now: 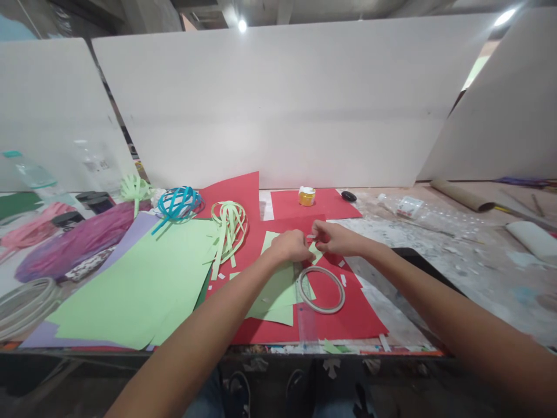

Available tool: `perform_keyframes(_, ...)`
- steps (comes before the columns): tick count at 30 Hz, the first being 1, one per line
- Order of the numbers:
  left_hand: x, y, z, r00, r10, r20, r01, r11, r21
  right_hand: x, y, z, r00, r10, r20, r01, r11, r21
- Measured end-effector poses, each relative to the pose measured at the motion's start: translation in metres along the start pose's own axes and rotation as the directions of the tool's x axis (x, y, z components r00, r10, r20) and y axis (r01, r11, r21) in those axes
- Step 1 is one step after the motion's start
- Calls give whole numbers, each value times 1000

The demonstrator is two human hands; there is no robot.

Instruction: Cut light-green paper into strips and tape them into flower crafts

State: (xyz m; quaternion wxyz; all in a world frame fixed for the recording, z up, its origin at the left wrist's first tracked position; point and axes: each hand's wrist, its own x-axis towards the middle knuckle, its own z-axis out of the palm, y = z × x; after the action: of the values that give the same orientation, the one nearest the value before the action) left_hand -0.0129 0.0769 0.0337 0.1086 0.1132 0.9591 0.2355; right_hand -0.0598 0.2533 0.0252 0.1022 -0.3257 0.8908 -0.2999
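My left hand [292, 246] is closed over light green paper [278, 290] on red sheets; what its fingertips pinch is too small to make out. Just to its right, my right hand [327, 237] has its fingers pinched near a tiny pale strip [311, 236]. A small light green piece [317, 253] lies between and below the hands. Nearer to me, a white tape roll [321, 290] rests flat, partly over a clear ruler [307, 322]. Small white scraps dot the red paper [361, 316].
Left are large green sheets [139, 278], curled green strips [230, 229], a blue strip ball [179, 204] and a purple bag [82, 241]. Behind my hands stands a yellow jar [307, 196]. Right are a plastic bottle [409, 207], a cardboard tube [462, 195] and a black object [424, 267].
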Motion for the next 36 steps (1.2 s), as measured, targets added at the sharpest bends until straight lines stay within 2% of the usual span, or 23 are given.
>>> perform_keyframes(2,2,-2,0,1000,12,-1,-12,999,-39,1,3,1,1000,1,-25,-1,1000,8)
perform_keyframes(7,5,-11,6,991,41,-126,-61,986,-156,-1,2,2,991,20,-132,-13,999,53)
perform_keyframes(9,6,-16,5,989,68,-129,-94,974,-205,-4,-2,0,988,23,-155,-13,998,65)
perform_keyframes(13,2,-24,-12,984,137,-115,-161,956,-243,-10,-19,-11,978,11,-208,10,995,100)
perform_keyframes(17,-20,-30,-37,969,187,-164,-218,956,-197,-14,-49,-16,964,-40,-261,79,987,141)
perform_keyframes(21,-53,-34,-55,944,244,-220,-266,961,-74,-6,-79,4,953,-128,-275,166,979,118)
perform_keyframes(25,-74,-42,-62,922,274,-273,-282,959,13,7,-96,25,928,-151,-340,205,970,129)
perform_keyframes(30,-80,-54,-59,900,283,-331,-306,952,-17,13,-102,34,917,-152,-370,219,965,147)
perform_keyframes(36,-80,-61,-53,914,281,-294,-308,950,-49,13,-97,44,918,-175,-356,265,938,222)
